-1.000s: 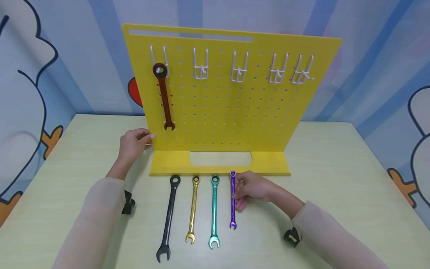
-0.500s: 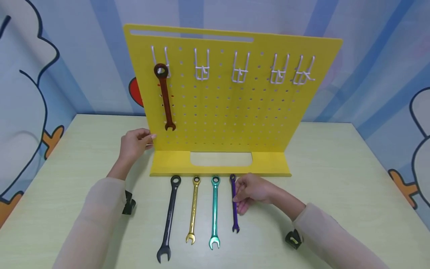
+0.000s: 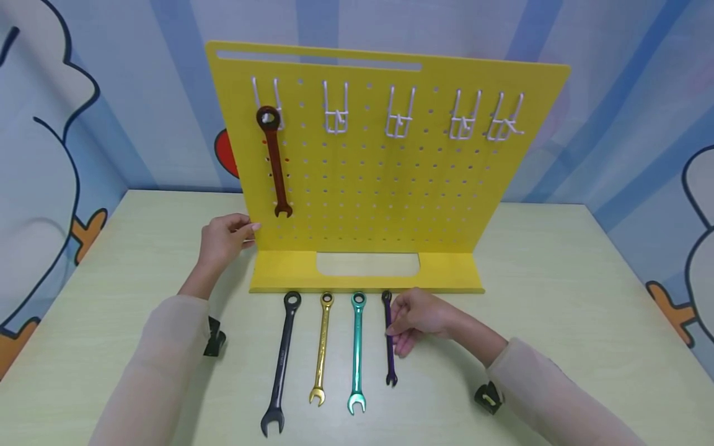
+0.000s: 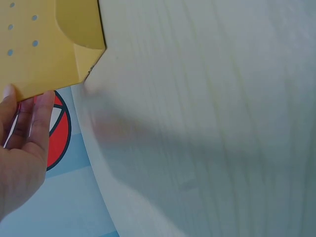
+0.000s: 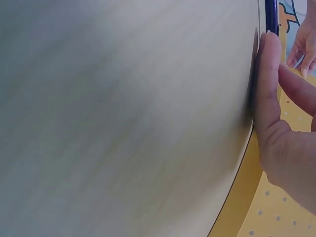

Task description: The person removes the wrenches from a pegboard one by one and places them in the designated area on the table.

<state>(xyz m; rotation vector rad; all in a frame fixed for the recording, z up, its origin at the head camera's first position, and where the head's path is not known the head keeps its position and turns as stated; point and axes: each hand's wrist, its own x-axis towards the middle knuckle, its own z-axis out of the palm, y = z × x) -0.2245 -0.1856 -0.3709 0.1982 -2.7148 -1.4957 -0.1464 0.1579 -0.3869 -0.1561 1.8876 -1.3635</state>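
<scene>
My left hand [image 3: 222, 241] pinches the lower left edge of the yellow pegboard [image 3: 379, 198], thumb in front and fingers behind, as the left wrist view shows. My right hand [image 3: 421, 314] pinches a small purple combination wrench [image 3: 388, 347] by its shank, ring end toward the board. Left of it lie a green wrench [image 3: 357, 353], a gold wrench [image 3: 321, 350] and a large black wrench [image 3: 283, 359], roughly in a row on the table. A reddish-brown wrench [image 3: 275, 161] hangs by its ring from the leftmost hook.
White wire hooks [image 3: 336, 114] line the board's upper part, several without a wrench. The board's yellow base [image 3: 284, 272] stands on the pale table [image 3: 558, 297], just behind the wrenches' ring ends. A patterned blue curtain [image 3: 379, 25] closes off the back.
The purple wrench has shifted slightly toward me and turned in my right fingers, its shine going dark. My left hand keeps its place on the board's edge.
</scene>
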